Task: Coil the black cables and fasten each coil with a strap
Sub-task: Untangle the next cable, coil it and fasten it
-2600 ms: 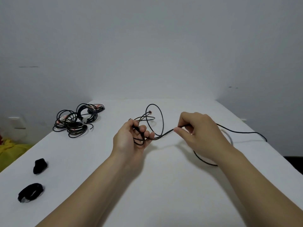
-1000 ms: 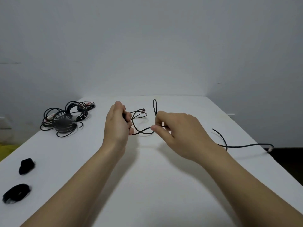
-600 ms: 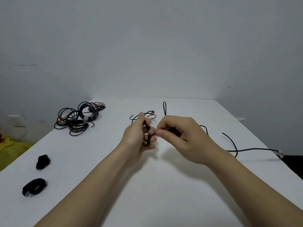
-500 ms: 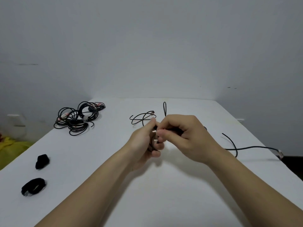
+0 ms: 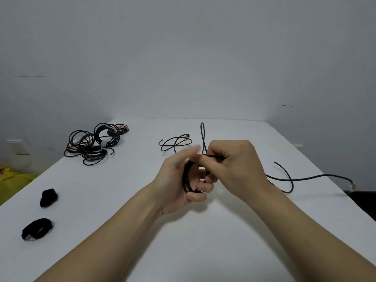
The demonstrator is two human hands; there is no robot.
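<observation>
A thin black cable [image 5: 284,177] is being worked above the middle of the white table [image 5: 203,241]. My left hand [image 5: 179,180] holds several loops of it against the palm, lower fingers curled, thumb raised and blurred. My right hand [image 5: 232,167] pinches the same cable just right of the loops. One narrow loop stands up behind the hands. The free tail runs right to a clear plug [image 5: 352,185] near the table's edge. Two black straps [image 5: 48,197] [image 5: 37,228] lie at the left front.
A pile of black cable coils [image 5: 93,143] lies at the back left. The other cable end curls on the table behind my left hand. A grey wall stands close behind. Something yellow [image 5: 14,180] sits below the left edge.
The hands came together from apart. My right hand laid another turn of cable into the left. The free tail on the right grew shorter, and my left thumb has lifted.
</observation>
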